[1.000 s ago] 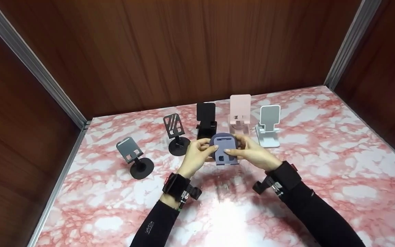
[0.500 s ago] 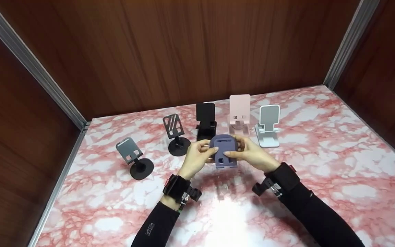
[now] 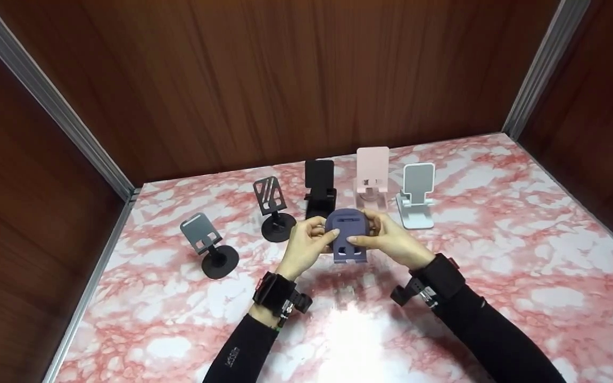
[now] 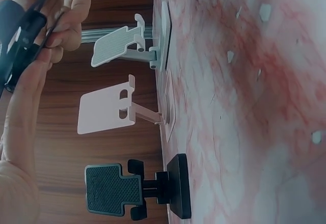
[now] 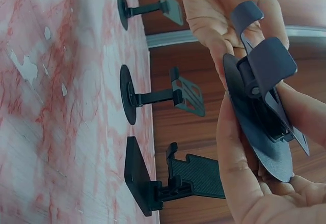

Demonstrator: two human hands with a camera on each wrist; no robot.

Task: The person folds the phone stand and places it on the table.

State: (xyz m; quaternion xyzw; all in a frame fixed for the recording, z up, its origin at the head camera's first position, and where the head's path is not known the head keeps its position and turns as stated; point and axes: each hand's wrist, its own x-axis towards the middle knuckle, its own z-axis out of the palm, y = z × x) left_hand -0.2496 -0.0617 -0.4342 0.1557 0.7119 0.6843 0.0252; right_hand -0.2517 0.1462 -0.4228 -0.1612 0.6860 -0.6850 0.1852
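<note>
Both hands hold a folded purple phone stand point(image 3: 350, 226) with a round base and a slotted plate, above the table in the head view. My left hand point(image 3: 306, 242) grips its left side, thumb on the plate and fingers curled behind. From the right, my right hand point(image 3: 394, 242) pinches it the same way. In the right wrist view the stand point(image 5: 260, 127) appears edge-on: its plate lies close over the disc base, and two curved lips stick out at the hinge end. Only a dark part of the stand point(image 4: 23, 40) enters the left wrist view.
Behind the hands stand a black phone stand point(image 3: 320, 175), a pink one point(image 3: 373, 165) and a white-and-grey one point(image 3: 418, 181). Farther left are a black slotted stand point(image 3: 278, 226) and a grey-plated one point(image 3: 200, 233). Wood-grain walls point(image 3: 306, 80) enclose the marbled table point(image 3: 179, 319).
The plate of the purple stand has tilted, its lower edge dropping a little in the head view and its face turning darker. Both hands keep their grip almost in place.
</note>
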